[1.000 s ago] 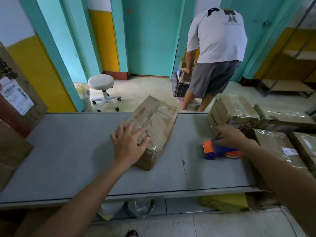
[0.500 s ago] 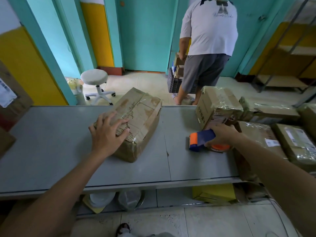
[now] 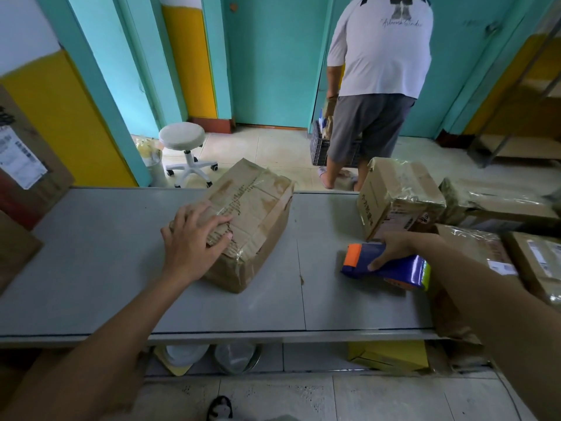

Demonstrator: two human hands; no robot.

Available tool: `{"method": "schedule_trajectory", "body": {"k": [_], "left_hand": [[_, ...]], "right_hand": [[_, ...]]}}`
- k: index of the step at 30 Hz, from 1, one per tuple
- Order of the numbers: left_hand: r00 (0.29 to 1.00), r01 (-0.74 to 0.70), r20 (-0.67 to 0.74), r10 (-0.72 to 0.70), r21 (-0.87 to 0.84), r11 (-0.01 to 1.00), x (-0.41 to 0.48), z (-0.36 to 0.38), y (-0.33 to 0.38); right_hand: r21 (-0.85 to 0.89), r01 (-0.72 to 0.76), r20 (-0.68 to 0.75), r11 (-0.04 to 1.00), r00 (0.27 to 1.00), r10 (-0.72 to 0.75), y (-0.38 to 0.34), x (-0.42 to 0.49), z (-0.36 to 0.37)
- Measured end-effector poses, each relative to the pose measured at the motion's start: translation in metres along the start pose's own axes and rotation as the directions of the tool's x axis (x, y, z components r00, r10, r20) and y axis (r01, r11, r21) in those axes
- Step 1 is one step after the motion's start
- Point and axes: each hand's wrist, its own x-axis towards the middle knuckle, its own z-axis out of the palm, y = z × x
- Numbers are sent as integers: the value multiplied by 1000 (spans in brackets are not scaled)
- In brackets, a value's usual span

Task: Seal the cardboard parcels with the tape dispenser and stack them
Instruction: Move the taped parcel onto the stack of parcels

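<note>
Left hand: fingers straight and spread, palm flat on the near-left end of the parcel, pressing down without gripping.
Right hand: fingers curled over the tape dispenser, thumb on its near side, a full grip.
Parcel: brown cardboard lying skewed mid-surface, its far end at the far edge of the grey surface. It is creased, stained and already crossed by clear tape.
Tape dispenser: blue body with an orange nose pointing left, on the right half of the surface, just beside the wrapped parcels piled at the right edge. I cannot tell whether it rests on the surface or is just lifted.
Parcel handling: the walls look soft and dented, so they will likely give under pressure, and the taped faces are probably slick. Pin it with a flat palm while taping; to stack it, lift with 2 hands under the short ends.
Dispenser handling: it looks rigid and light. Hold the body and keep fingers off the nose.
</note>
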Motion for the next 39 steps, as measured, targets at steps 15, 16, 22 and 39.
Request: {"method": "schedule_trajectory", "body": {"k": [15,16,22,39], "left_hand": [[997,-69,-22,67,-112,991,19,-24,-45],[996,-85,-28,82,-130,988,21,-24,-48],[959,-114,201,201,-376,920,52,-49,-62],[919,394,392,36,-915,-88,71,-75,-13]], "right_hand": [[-73,185,40,980,982,-183,-70,-63,-80],[-74,214,11,974,977,-214,-82,-72,-94],[5,473,-199,881,864,-463,-152,-83,-123],[327,805,-627,496,577,-523,-279,-73,-126]]}}
